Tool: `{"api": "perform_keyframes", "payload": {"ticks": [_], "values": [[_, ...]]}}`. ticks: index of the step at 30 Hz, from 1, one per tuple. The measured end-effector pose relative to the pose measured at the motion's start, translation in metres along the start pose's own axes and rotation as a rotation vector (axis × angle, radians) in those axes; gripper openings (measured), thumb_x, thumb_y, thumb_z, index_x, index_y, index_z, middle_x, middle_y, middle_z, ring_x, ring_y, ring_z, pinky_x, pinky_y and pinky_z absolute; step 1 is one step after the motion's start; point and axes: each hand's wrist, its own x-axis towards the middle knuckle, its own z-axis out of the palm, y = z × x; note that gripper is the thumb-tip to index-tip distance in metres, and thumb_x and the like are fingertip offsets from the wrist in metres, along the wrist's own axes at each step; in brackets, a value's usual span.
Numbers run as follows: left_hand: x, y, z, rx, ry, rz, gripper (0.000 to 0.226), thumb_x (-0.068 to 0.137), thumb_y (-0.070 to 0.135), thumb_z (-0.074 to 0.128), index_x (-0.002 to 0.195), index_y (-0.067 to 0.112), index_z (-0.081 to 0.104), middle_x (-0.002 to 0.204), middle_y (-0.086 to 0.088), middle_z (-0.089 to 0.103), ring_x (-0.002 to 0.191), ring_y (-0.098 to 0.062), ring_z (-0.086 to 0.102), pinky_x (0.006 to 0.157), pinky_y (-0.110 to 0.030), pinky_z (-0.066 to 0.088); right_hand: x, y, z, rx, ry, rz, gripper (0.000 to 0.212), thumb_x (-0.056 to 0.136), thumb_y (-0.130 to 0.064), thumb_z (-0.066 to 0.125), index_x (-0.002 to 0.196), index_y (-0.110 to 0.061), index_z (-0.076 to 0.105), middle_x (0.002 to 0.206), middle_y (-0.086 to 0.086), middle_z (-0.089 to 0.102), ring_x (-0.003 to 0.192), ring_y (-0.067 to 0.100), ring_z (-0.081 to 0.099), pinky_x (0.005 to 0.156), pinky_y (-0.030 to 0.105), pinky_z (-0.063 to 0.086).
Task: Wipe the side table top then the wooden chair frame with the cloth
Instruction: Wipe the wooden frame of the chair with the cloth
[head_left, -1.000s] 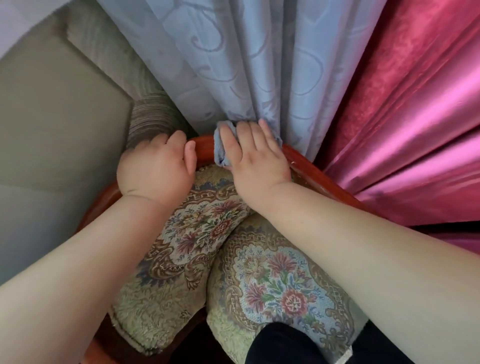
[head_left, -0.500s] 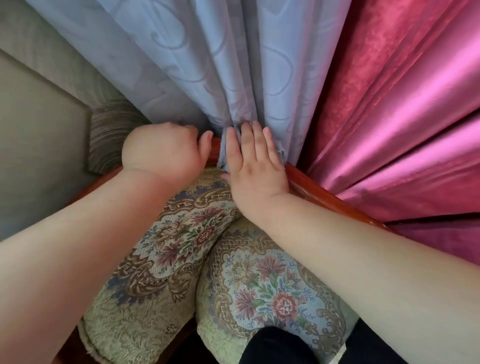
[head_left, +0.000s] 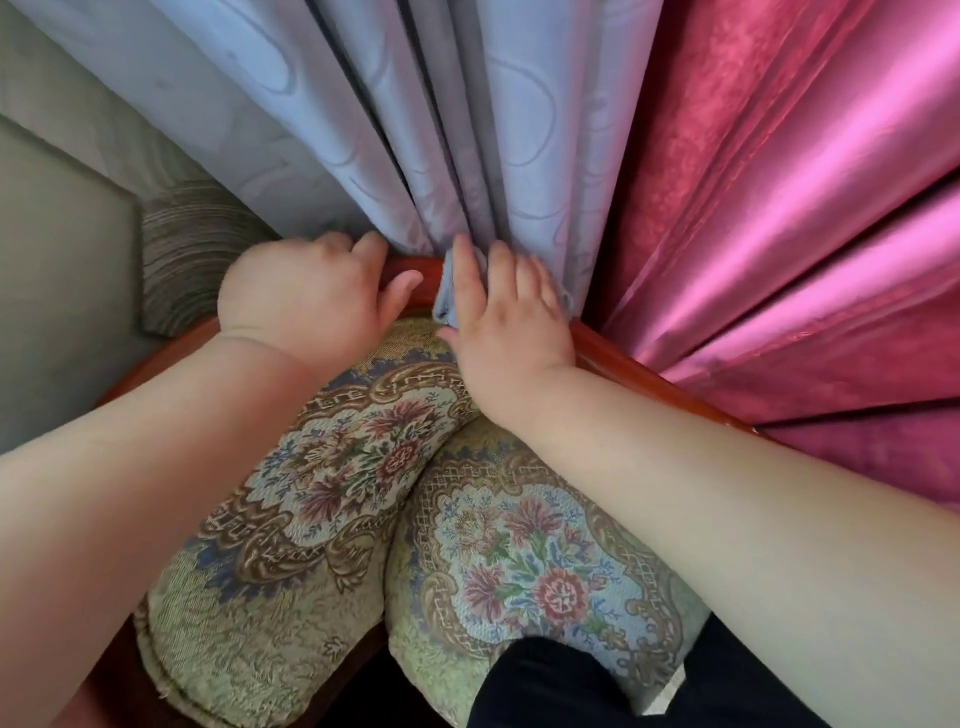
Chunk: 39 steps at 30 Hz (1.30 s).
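A pale blue patterned curtain (head_left: 519, 130) hangs beside a shiny magenta curtain (head_left: 779, 208), grey upholstered furniture (head_left: 62, 270) at left.

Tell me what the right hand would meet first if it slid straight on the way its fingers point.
Most likely the blue-grey curtain, hanging just behind the chair frame where the right hand presses the cloth; whether its fingertips touch it now is unclear.

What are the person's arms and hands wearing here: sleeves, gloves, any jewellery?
Nothing shows on them. The left hand and right hand are ungloved, with no rings visible. Both forearms are bare to the picture's edge: no sleeves, watch or bracelet.
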Motion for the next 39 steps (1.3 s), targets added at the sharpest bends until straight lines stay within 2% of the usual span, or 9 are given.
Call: {"api": "perform_keyframes", "payload": {"ticks": [3, 8, 12, 15, 18, 24, 29, 35, 39], "values": [[-0.002, -0.002, -0.001, 0.011, 0.005, 0.047, 0.057, 0.104, 0.059, 0.034, 0.102, 0.008, 0.060, 0.084, -0.017, 0.064, 0.060, -0.038, 0.060, 0.051, -0.035, 0.033, -0.014, 0.024, 0.007, -0.015, 0.014, -0.034, 0.075, 0.097, -0.030, 0.049, 0.161, -0.010, 0.017, 0.131, 0.023, 0.052, 0.116, 0.041, 0.053, 0.114, 0.049, 0.036], [-0.006, -0.001, 0.001, 0.015, 0.045, 0.146, 0.055, 0.107, 0.056, 0.038, 0.122, 0.008, 0.059, 0.096, -0.013, 0.063, 0.077, -0.039, 0.065, 0.052, -0.042, 0.045, -0.072, 0.071, 0.019, -0.087, -0.102, 0.086, 0.073, 0.090, -0.019, 0.026, 0.160, -0.008, 0.008, 0.119, 0.024, 0.054, 0.107, 0.043, 0.056, 0.116, 0.053, 0.037], [-0.003, -0.001, 0.003, 0.014, 0.070, 0.234, 0.057, 0.109, 0.051, 0.039, 0.141, 0.007, 0.055, 0.112, -0.014, 0.067, 0.085, -0.039, 0.066, 0.057, -0.044, 0.049, -0.056, 0.056, 0.017, -0.050, -0.152, 0.207, 0.083, 0.094, -0.031, 0.062, 0.159, -0.005, 0.019, 0.123, 0.023, 0.055, 0.114, 0.043, 0.055, 0.119, 0.053, 0.033], [0.004, 0.005, 0.004, 0.043, 0.016, 0.227, 0.056, 0.106, 0.056, 0.042, 0.138, 0.013, 0.055, 0.110, -0.012, 0.067, 0.082, -0.039, 0.065, 0.056, -0.042, 0.046, -0.020, 0.028, 0.008, -0.002, -0.090, 0.112, 0.081, 0.098, -0.038, 0.057, 0.162, -0.007, 0.017, 0.134, 0.020, 0.052, 0.122, 0.039, 0.051, 0.121, 0.049, 0.028], [0.008, 0.009, 0.003, 0.050, -0.038, 0.216, 0.057, 0.100, 0.061, 0.049, 0.135, 0.016, 0.054, 0.108, -0.013, 0.067, 0.080, -0.040, 0.066, 0.056, -0.042, 0.045, -0.013, 0.029, 0.002, -0.044, -0.131, -0.005, 0.073, 0.101, -0.029, 0.038, 0.164, -0.009, 0.004, 0.136, 0.018, 0.047, 0.124, 0.038, 0.048, 0.121, 0.048, 0.026], [0.014, 0.013, -0.003, 0.069, -0.087, 0.168, 0.062, 0.092, 0.067, 0.056, 0.129, 0.017, 0.053, 0.103, -0.013, 0.068, 0.073, -0.039, 0.066, 0.052, -0.038, 0.041, -0.065, 0.069, 0.017, -0.143, -0.220, 0.131, 0.079, 0.095, -0.022, 0.039, 0.157, -0.010, -0.008, 0.123, 0.018, 0.053, 0.112, 0.038, 0.054, 0.118, 0.049, 0.033], [0.014, 0.018, -0.001, 0.109, -0.096, 0.128, 0.064, 0.090, 0.070, 0.054, 0.125, 0.016, 0.054, 0.098, -0.013, 0.067, 0.072, -0.038, 0.064, 0.053, -0.037, 0.037, -0.046, 0.047, 0.001, -0.032, -0.382, 0.330, 0.084, 0.102, -0.045, 0.048, 0.163, -0.011, 0.001, 0.141, 0.021, 0.042, 0.132, 0.040, 0.042, 0.126, 0.052, 0.015], [0.013, 0.022, -0.002, 0.099, -0.096, 0.101, 0.065, 0.089, 0.069, 0.061, 0.124, 0.015, 0.054, 0.101, -0.014, 0.066, 0.076, -0.040, 0.065, 0.054, -0.040, 0.040, -0.011, 0.021, -0.005, -0.079, -0.262, 0.102, 0.078, 0.104, -0.031, 0.038, 0.162, -0.011, -0.009, 0.145, 0.021, 0.038, 0.136, 0.039, 0.039, 0.127, 0.052, 0.010], [0.014, 0.023, -0.004, 0.105, -0.082, 0.098, 0.063, 0.091, 0.072, 0.053, 0.124, 0.018, 0.052, 0.102, -0.011, 0.067, 0.079, -0.038, 0.065, 0.055, -0.038, 0.040, -0.052, 0.059, 0.002, -0.135, -0.328, 0.149, 0.082, 0.099, -0.027, 0.038, 0.163, -0.015, -0.012, 0.139, 0.019, 0.044, 0.129, 0.038, 0.046, 0.125, 0.050, 0.018]]}}
